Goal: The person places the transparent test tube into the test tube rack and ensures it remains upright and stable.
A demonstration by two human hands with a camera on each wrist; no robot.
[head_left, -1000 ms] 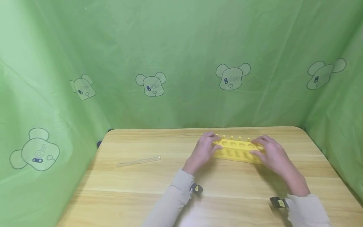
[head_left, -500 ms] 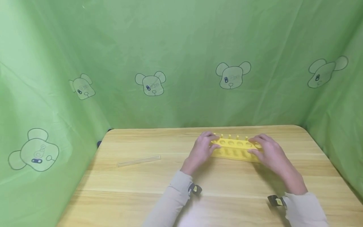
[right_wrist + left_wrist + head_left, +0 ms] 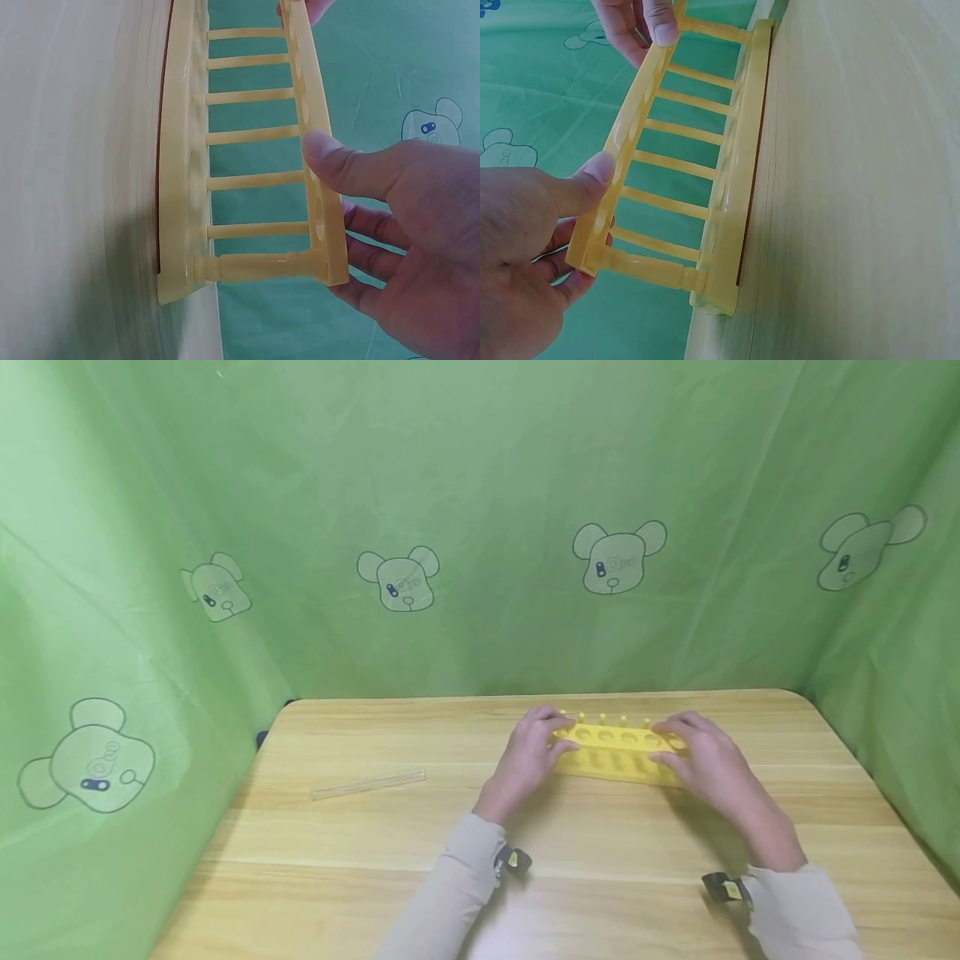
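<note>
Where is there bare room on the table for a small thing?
Bare table lies between the clear tube and the left hand, in front of the yellow rack between left sleeve and right sleeve, and from the right hand to the table's right edge. Crowded: the rack, whose ends both hands hold.

green sheet walls point(image 3: 480, 460) — cartoon animal heads point(image 3: 615, 562) | wood-grain tabletop point(image 3: 337, 839) — rounded far corners | whitish glare point(image 3: 510, 939) on wood
</note>
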